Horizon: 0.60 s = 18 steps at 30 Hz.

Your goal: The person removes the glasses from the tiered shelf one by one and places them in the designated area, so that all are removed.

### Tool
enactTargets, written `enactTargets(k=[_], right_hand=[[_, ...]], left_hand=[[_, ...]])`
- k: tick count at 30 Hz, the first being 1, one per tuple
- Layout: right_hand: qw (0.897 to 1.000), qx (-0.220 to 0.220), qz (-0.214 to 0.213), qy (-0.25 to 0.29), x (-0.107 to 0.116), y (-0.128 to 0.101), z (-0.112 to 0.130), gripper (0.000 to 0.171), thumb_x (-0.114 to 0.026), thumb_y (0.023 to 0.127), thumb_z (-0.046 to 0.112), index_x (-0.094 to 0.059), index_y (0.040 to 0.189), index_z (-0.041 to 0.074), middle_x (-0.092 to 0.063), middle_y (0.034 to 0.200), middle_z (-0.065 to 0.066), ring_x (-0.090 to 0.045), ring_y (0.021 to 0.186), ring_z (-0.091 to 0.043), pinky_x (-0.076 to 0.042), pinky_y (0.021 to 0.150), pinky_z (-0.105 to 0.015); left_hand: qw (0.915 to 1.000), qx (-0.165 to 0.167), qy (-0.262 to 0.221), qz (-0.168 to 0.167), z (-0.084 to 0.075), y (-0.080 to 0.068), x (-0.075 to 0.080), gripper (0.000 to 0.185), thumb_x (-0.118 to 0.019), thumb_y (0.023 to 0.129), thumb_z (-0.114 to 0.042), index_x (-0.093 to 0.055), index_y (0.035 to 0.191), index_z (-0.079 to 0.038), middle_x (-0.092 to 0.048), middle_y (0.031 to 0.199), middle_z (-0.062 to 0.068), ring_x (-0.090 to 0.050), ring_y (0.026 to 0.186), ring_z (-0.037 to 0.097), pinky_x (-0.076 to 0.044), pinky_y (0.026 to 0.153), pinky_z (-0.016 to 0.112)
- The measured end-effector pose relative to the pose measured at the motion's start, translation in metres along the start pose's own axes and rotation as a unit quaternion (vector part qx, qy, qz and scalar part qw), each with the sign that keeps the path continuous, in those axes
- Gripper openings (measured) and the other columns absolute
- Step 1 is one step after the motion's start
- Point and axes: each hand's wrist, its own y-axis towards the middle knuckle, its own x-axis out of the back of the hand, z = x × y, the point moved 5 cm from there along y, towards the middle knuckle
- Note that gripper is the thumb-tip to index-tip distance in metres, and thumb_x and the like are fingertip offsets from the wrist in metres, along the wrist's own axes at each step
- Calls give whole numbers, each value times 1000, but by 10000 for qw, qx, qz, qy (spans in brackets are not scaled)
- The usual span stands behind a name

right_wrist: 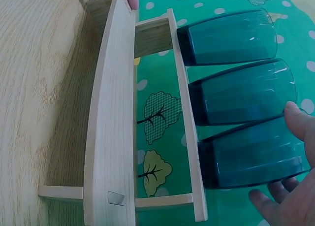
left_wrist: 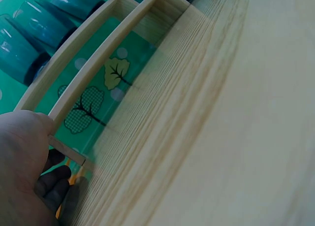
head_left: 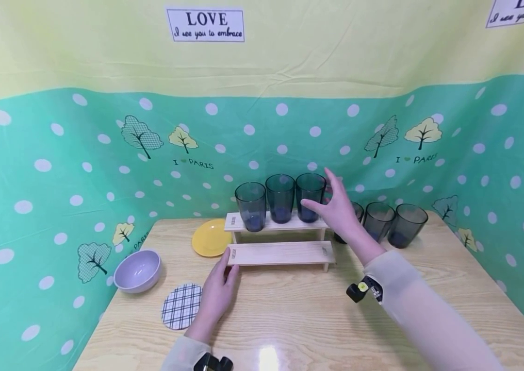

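A two-tier wooden rack stands on the table, with three dark blue-green glass tumblers upright in a row on its upper board. My left hand holds the left end of the lower board, its thumb over the edge. Around the rightmost tumbler, my right hand is spread, thumb on the near side and fingers beyond it. Those fingers look loose rather than closed on the glass. The middle tumbler and the left tumbler stand beside it.
Right of the rack, several more tumblers stand on the table, one partly hidden by my right arm. A yellow plate, a lilac bowl and a checked round coaster lie to the left. A green dotted cloth hangs behind.
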Motion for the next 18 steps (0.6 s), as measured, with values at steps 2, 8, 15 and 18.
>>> enactTargets(k=[2,8,15,18], right_hand=[[10000,-13,14,-51,0,0,0,109,-85,101,37,-10,179,31,-17,182,-12,-33,161,-43,-44,123,-63],[9999,-5,42,-135,-2,2,-1,108,-84,101,38,-10,179,30,-16,183,-12,-31,162,-43,-42,122,-67],[9999,-6,55,-121,-3,3,-2,103,-82,103,38,-14,179,26,-17,183,-13,-30,162,-44,-42,123,-66],[9999,-28,61,-115,-3,3,-2,102,-82,103,39,-15,179,25,-17,183,-13,-32,161,-44,-43,123,-65]], left_hand=[[10000,-18,2,0,0,0,0,64,-56,118,-29,-33,174,-10,-40,174,17,-40,159,39,-32,131,57],[10000,-39,38,2,0,0,0,64,-56,118,-28,-32,174,-11,-40,174,18,-40,159,39,-33,130,56],[10000,-11,57,5,-1,-1,0,64,-56,118,-28,-33,174,-11,-40,174,18,-39,159,40,-32,131,57],[10000,-6,52,3,-1,-1,1,64,-56,118,-29,-33,174,-11,-40,174,18,-39,159,40,-32,131,57]])
